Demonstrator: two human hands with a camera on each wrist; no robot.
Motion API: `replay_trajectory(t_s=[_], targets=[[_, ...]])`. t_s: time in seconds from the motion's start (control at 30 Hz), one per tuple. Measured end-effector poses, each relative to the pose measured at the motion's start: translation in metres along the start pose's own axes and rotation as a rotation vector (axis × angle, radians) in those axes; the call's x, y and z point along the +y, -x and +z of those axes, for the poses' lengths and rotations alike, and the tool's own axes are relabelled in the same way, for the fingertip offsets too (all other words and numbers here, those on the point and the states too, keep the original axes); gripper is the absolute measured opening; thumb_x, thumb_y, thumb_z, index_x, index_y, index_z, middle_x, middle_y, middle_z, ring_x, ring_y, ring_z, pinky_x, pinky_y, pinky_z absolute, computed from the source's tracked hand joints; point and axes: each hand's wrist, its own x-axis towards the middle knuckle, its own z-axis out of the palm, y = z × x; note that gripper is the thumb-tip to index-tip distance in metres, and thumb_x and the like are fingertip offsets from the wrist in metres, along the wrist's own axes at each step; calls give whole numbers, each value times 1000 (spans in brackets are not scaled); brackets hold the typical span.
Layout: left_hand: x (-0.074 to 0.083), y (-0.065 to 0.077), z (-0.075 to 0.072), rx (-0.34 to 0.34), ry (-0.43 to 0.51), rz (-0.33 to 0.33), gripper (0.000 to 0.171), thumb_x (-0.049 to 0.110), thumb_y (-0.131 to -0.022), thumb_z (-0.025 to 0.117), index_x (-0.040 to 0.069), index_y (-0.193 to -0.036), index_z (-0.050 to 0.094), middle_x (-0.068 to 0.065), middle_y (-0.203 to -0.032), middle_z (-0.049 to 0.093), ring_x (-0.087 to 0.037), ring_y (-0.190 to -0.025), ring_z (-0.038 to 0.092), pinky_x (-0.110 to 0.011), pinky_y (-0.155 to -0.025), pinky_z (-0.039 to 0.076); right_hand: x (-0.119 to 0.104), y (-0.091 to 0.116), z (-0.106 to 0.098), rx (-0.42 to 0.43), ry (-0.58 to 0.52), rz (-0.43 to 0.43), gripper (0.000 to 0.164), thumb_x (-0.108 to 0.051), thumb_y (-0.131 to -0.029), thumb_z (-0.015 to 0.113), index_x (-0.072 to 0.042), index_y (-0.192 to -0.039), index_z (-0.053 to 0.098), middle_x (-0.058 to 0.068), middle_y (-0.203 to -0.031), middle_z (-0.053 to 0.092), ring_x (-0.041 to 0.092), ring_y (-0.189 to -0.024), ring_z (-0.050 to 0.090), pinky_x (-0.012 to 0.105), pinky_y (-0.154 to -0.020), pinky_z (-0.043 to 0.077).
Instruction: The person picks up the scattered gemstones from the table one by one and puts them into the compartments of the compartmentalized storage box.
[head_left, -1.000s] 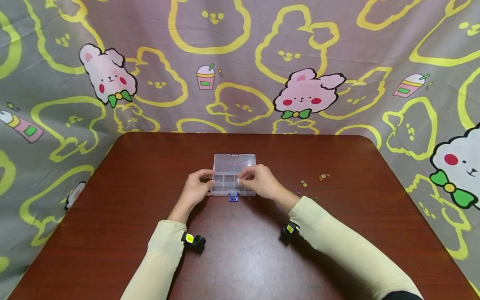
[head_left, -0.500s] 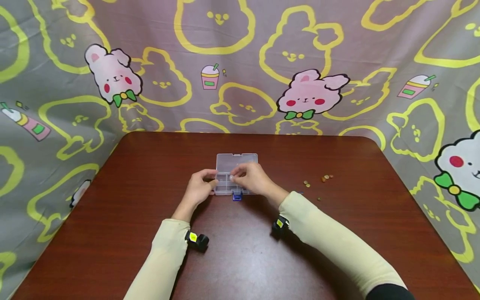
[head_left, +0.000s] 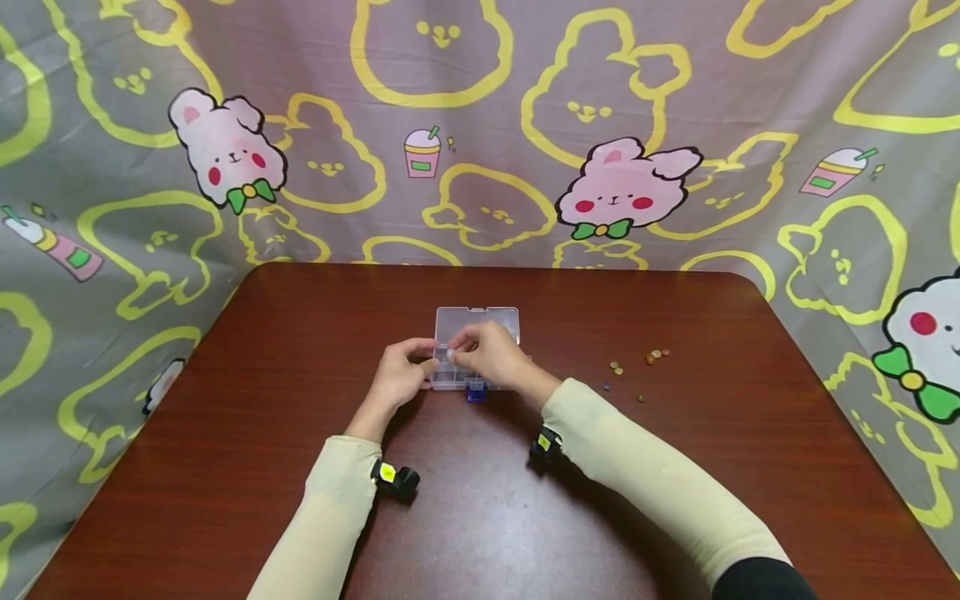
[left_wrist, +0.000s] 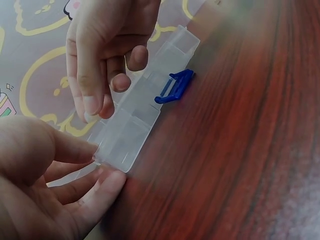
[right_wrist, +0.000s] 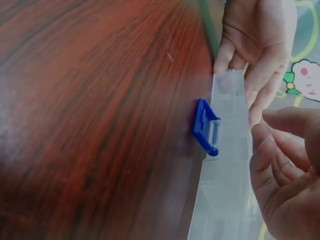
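A clear plastic compartment box (head_left: 477,321) lies on the table with its lid raised at the back. Its blue latch (left_wrist: 177,86) hangs open at the front. My left hand (head_left: 401,373) grips the box's left end between thumb and fingers, as the left wrist view also shows. Over the left compartments, my right hand (head_left: 491,354) pinches a small whitish piece (head_left: 450,354) between thumb and fingertips. Its kind is too small to tell, and the fingers mostly cover it. The right hand hides part of the box's right side in the head view.
Several small yellowish and brown pieces (head_left: 617,367) lie scattered on the table (head_left: 337,308) right of the box, with a bluish one (head_left: 606,387) nearby. A patterned cloth (head_left: 480,217) hangs behind the table and along its sides.
My right hand has moved left across the box, from the middle-right compartments to the left ones, still pinching the whitish piece. My left hand keeps its hold on the left end.
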Motion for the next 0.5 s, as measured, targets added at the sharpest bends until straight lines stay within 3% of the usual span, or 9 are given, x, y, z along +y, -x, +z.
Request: replay_trajectory(t_s=[0.5], targets=[[4, -1, 0, 3, -38, 11, 32, -8, -90, 62, -8, -122, 66, -27, -113, 67, -21, -73, 64, -28, -58, 60, -4, -9, 8, 22, 51, -4, 7, -4, -87, 75, -1, -93, 75, 4, -79, 71, 8, -61, 59, 19, -54, 48]])
